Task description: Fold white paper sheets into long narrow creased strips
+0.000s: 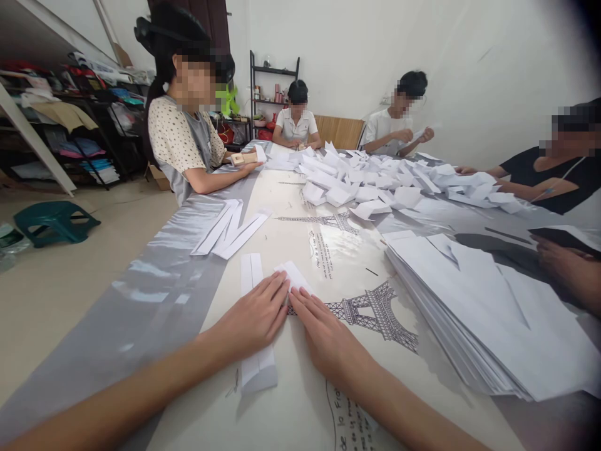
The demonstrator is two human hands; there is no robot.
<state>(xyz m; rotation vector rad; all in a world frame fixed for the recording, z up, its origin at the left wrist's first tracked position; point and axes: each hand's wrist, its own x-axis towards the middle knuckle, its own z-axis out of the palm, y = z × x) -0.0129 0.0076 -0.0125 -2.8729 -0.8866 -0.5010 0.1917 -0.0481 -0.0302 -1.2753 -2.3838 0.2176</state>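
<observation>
My left hand (263, 308) lies over the left part of a small folded piece of white paper (297, 276) on the table, its fingers stretched out and pressing down. From the other side my right hand (326, 335) rests its extended fingertips on the lower edge of that same paper. Much of the piece is hidden beneath both hands. Under my left wrist runs a creased white paper strip (259, 374), whose far end shows beyond the hand. Further off to the left, several folded paper strips (230, 228) lie fanned out.
At the right stands a thick stack of white paper (469, 307), with another person's hand (570, 266) beside it. A heap of folded papers (370, 178) covers the far middle of the table. Several people sit around it. A green stool (54, 220) stands on the floor.
</observation>
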